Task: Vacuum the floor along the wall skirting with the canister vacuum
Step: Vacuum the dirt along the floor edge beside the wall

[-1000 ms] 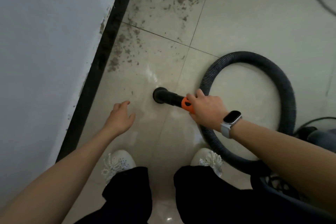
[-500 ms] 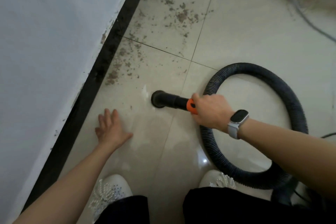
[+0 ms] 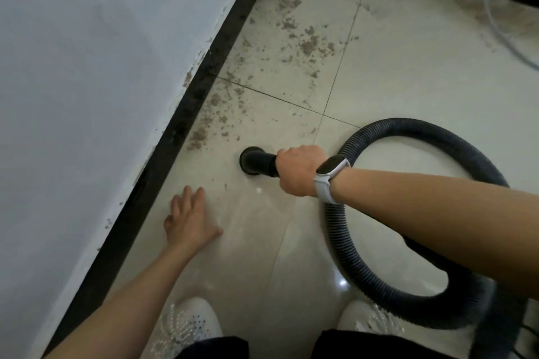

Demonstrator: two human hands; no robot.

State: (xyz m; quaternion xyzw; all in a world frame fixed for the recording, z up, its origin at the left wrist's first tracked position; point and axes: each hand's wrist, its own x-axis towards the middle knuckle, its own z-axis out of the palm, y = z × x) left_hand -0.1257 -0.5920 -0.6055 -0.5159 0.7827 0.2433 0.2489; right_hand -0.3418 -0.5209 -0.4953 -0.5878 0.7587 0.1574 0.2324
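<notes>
Shoes [image 3: 186,326], white with perforated toes and beaded trim, sit at the near edge of the view on glossy cream floor tiles [image 3: 408,67], with dark trouser legs [image 3: 210,348] just above them at the bottom edge. Ahead of the left shoe, the left hand [image 3: 189,220] is spread with its fingers straight and palm down over the tile, holding nothing; whether it touches the floor cannot be told. To the right, a ribbed dark grey hose [image 3: 339,239] curls in a wide loop on the floor, passing under the right forearm. The right hand [image 3: 300,170] is wrapped around the hose's end piece, fingers curled over it, and a watch [image 3: 331,169] with a black rectangular face and a pale smooth strap sits on that wrist; no writing on it can be read. From that fist a short black tube ends in a round black nozzle [image 3: 253,161], pressed mouth-down on the tile near the black skirting [image 3: 186,122] but apart from it. Just beyond the nozzle, brownish crumbly dirt [image 3: 201,134] lies scattered against the skirting, and it spreads thicker over the farther tiles. Above the skirting rises a plain pale wall [image 3: 87,67] with chipped paint along its lower edge. Farthest off, a thin pale cable [image 3: 501,35] curves across the floor beside a second dark band of skirting at the top right.
</notes>
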